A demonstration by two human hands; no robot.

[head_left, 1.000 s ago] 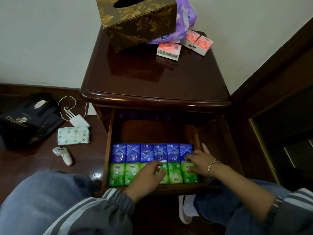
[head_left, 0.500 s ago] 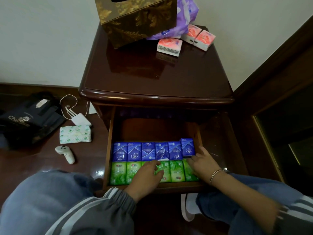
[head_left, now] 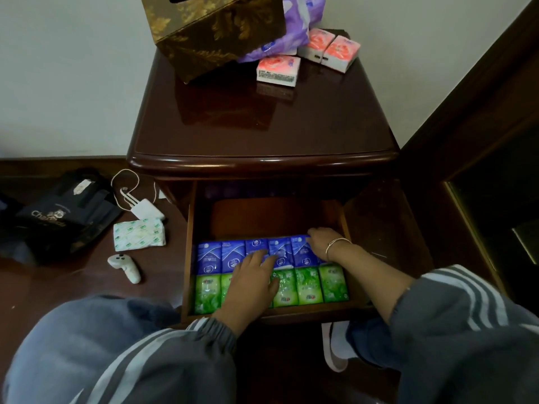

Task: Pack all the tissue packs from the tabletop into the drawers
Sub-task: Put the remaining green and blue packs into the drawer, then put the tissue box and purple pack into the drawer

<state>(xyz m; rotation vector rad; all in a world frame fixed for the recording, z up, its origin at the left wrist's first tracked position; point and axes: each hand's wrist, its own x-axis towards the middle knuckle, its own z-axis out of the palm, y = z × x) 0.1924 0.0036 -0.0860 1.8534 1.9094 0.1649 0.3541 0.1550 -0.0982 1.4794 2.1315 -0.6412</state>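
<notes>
Pressing left grip (head_left: 250, 275) flat, fingers straight, on blue packs (head_left: 210, 258) and green packs (head_left: 309, 284) in the open drawer (head_left: 189, 228). Curling right grip (head_left: 319, 243) over far edge of last blue pack (head_left: 303, 252) at row's right end. Seeing three pink packs (head_left: 278, 68) sitting on desk (head_left: 262, 126) beside tissue box (head_left: 210, 30).
</notes>
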